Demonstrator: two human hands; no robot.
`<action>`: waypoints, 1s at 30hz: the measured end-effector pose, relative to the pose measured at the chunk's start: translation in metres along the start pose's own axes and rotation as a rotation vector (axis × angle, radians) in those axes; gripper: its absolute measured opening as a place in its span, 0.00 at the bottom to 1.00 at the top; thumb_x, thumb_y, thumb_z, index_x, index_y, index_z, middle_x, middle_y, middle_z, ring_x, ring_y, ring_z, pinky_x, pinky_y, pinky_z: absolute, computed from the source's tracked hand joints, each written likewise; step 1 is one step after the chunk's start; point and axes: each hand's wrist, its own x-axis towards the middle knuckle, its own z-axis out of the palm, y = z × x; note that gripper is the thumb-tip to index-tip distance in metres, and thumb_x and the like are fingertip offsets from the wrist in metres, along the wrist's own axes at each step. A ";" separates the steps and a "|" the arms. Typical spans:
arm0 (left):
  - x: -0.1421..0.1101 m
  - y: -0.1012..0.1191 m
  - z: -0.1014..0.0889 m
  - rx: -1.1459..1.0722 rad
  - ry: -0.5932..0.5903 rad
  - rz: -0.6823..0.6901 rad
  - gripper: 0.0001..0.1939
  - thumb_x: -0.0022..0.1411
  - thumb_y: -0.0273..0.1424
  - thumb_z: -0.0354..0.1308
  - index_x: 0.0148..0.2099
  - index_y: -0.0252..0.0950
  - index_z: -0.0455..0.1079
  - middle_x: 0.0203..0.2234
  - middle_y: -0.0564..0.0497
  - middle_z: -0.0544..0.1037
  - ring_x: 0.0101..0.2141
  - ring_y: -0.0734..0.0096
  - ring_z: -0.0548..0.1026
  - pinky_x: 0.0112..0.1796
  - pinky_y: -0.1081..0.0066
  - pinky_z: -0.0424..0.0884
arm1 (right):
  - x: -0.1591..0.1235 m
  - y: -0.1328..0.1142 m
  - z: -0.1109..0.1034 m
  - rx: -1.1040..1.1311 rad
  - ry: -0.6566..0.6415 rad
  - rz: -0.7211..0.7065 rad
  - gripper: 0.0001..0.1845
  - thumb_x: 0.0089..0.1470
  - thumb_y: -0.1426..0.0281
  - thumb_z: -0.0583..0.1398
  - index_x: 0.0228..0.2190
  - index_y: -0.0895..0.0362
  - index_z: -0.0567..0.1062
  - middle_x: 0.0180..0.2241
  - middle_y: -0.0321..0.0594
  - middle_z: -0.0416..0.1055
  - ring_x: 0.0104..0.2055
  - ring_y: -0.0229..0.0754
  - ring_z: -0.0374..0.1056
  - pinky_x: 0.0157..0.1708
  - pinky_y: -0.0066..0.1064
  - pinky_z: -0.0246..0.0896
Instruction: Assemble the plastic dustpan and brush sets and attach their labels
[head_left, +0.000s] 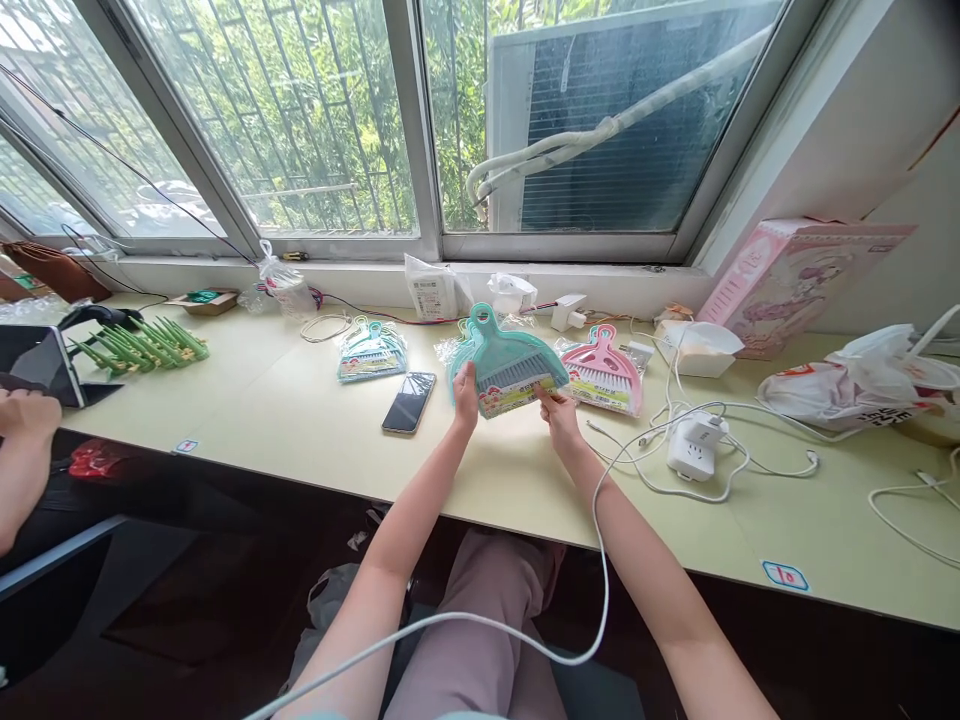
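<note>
I hold a teal mini dustpan-and-brush set (pixel 507 361) upright over the pale desk (pixel 315 420). My left hand (pixel 466 393) grips its lower left edge, fingers closed on it. My right hand (pixel 556 411) pinches its lower right corner by the paper label. A pink set of the same kind (pixel 604 370) lies just right of it. Another teal set in clear wrap (pixel 371 351) lies to the left. A black phone (pixel 409 401) rests face up beside my left hand.
A white power strip (pixel 694 445) with tangled white cables sits to the right, one cable running down across my lap. A pink box (pixel 795 275), white bags (pixel 862 385), green clips (pixel 142 345), and another person's hand (pixel 22 415) by a tablet at far left.
</note>
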 end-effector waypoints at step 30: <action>0.038 0.045 -0.082 -0.410 -0.276 -0.354 0.37 0.63 0.54 0.48 0.63 0.31 0.63 0.60 0.37 0.67 0.60 0.56 0.67 0.47 0.67 0.74 | 0.007 -0.007 -0.020 0.314 0.043 -0.066 0.34 0.34 0.53 0.73 0.18 0.52 0.54 0.14 0.22 0.41 0.17 0.29 0.36 0.17 0.29 0.39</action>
